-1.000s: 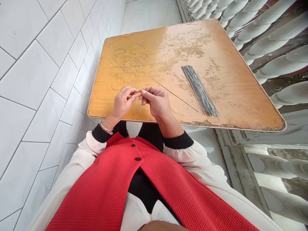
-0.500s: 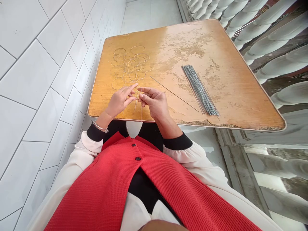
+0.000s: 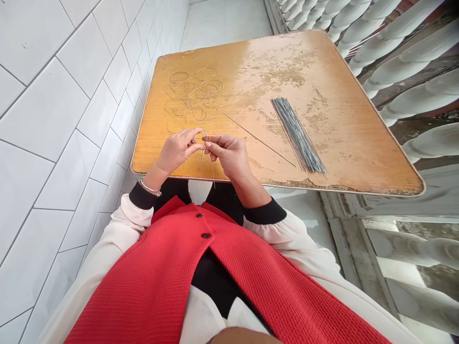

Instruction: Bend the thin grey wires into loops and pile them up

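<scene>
Thin wire [image 3: 203, 155] held over near edge of table, R hand [image 3: 229, 155] fingers clamped on it, L hand [image 3: 177, 153] fingers close by, contact unclear; short, firm pinch gives best control. Wire rings [image 3: 193, 98], wire bundle [image 3: 297, 136] lie on worn wooden table [image 3: 229, 62].

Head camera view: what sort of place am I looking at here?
Probably a covered balcony or veranda of a building. The white tiled wall runs along one side, a row of turned stone or concrete balusters runs along the other, and a worn wooden table top stands between them.
</scene>
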The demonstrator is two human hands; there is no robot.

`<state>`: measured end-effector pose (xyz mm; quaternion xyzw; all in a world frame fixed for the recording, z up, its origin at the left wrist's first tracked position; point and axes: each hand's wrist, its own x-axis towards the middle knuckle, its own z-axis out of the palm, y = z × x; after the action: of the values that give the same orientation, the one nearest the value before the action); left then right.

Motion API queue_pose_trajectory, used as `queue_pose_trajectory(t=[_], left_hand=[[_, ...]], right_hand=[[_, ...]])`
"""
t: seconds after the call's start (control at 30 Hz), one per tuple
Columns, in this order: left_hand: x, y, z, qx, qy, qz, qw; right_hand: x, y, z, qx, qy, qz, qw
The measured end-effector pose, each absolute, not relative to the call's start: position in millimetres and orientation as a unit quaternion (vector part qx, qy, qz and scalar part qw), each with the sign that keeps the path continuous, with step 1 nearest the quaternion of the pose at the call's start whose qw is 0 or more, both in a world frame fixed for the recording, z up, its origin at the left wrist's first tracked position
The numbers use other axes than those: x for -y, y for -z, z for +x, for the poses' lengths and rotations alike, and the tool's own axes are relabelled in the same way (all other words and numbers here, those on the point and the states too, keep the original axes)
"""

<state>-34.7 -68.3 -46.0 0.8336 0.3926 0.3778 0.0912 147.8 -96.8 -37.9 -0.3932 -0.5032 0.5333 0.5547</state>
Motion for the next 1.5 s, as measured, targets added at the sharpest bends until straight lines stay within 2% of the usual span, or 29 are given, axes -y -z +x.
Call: queue_pose_trajectory(t=[0.47,0.77,0.97,1.27,1.5], left_hand=[[80.7,64.0,-22.9,-0.374,-0.496,0.737,0.267],[80.2,64.4,-16.8,-0.307,-0.531,0.754,0.236],[78.1,60.2,-17.3,-0.277,-0.526,0.759,0.266],[84.5,60.2,-12.0,-0.365,-0.525,0.677,0.364],[82.3,59.6,-11.2,-0.351,-0.526,0.721,0.283]], right_hand=[[96.5,34.1,146.9,0.489,-0.531,-0.390,0.572],[93.3,32.8,153.1,0.521,-0.529,-0.384,0.549],[90.2,29.6,159.0,0.533,-0.538,-0.403,0.513],[93.1,25.6,158.3,0.507,-0.535,-0.408,0.538],[92.9,29.2,155.2,0.485,-0.559,-0.383,0.553]])
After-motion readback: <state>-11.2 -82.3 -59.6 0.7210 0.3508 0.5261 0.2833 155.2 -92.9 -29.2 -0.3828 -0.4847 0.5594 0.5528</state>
